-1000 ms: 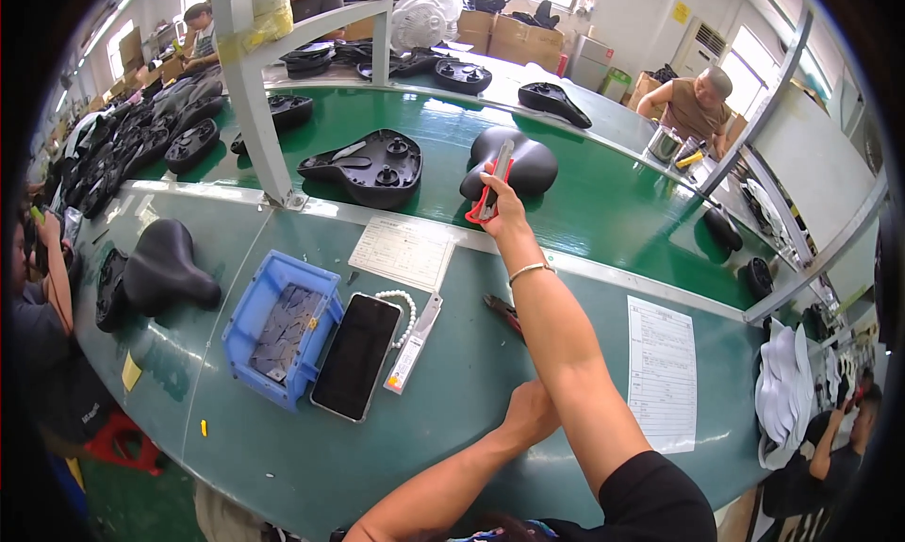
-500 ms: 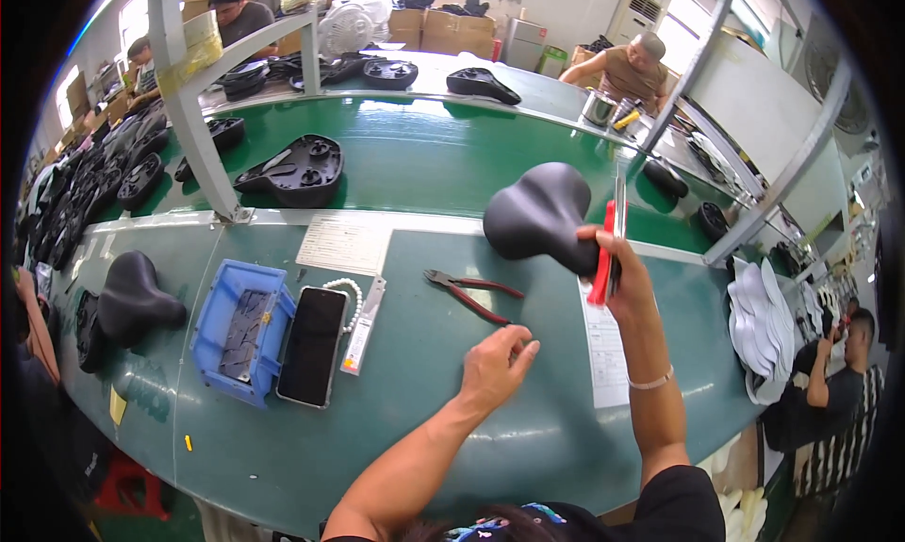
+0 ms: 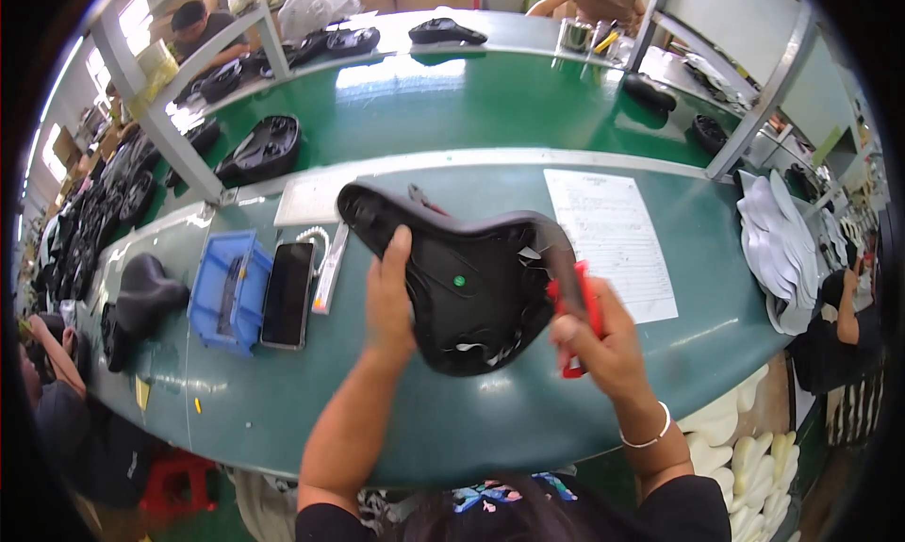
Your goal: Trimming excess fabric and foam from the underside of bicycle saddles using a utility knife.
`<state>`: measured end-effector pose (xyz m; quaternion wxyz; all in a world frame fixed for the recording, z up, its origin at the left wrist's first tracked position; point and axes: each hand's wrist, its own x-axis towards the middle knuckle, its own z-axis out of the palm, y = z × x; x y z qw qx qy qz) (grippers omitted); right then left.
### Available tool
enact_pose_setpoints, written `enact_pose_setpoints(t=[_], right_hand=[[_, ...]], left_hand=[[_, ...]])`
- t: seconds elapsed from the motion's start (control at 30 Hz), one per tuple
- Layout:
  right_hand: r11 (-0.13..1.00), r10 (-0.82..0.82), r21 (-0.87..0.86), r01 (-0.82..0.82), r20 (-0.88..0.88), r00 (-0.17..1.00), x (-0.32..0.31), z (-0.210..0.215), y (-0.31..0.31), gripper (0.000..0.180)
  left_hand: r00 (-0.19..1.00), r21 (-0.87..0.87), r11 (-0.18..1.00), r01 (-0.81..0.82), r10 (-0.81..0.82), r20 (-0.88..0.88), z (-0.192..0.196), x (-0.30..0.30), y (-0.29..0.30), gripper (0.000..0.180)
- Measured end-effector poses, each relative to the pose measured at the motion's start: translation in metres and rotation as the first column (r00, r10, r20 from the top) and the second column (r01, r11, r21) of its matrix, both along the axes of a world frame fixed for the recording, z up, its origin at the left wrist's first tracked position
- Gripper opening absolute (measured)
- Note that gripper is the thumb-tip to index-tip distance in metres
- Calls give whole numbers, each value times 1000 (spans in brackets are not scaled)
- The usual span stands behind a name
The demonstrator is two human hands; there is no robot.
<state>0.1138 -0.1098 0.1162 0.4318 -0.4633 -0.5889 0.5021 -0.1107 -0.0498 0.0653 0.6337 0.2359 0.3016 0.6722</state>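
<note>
A black bicycle saddle [image 3: 471, 278] is held underside up above the green workbench [image 3: 452, 419], in front of me. My left hand [image 3: 389, 292] grips its left edge, thumb on the inner shell. My right hand [image 3: 603, 339] holds the saddle's right end together with a red-handled tool [image 3: 577, 306]. A small green dot shows on the saddle's underside. Part of a pair of pliers [image 3: 424, 199] peeks out behind the saddle's top edge.
A blue bin [image 3: 224, 287], a black phone [image 3: 287, 292] and a narrow white strip lie to the left. A printed paper sheet [image 3: 613, 240] lies to the right. Another saddle [image 3: 146, 292] sits far left, more on the green conveyor [image 3: 490, 99]. Other people work around.
The saddle came off the conveyor toward me and was turned underside up. My left hand rose from the bench and took hold of its left edge.
</note>
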Motion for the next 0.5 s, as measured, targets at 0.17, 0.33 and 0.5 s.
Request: enact_pose_setpoints(t=[0.17,0.33,0.5], right_hand=[[993,-118,-12,121,162,980,36,-50,-15,37],[779,-82,556,-291,550,831,44,-62,-12,48],[636,-56,492,-594,797,601,37,-35,16,59]], left_hand=[[940,-354,905,236,-305,-153,-25,-42,-31,49],[909,-313,938,149,-255,-330,3,-40,-43,55],[695,-345,934,93,-309,-649,29,-29,-28,58]])
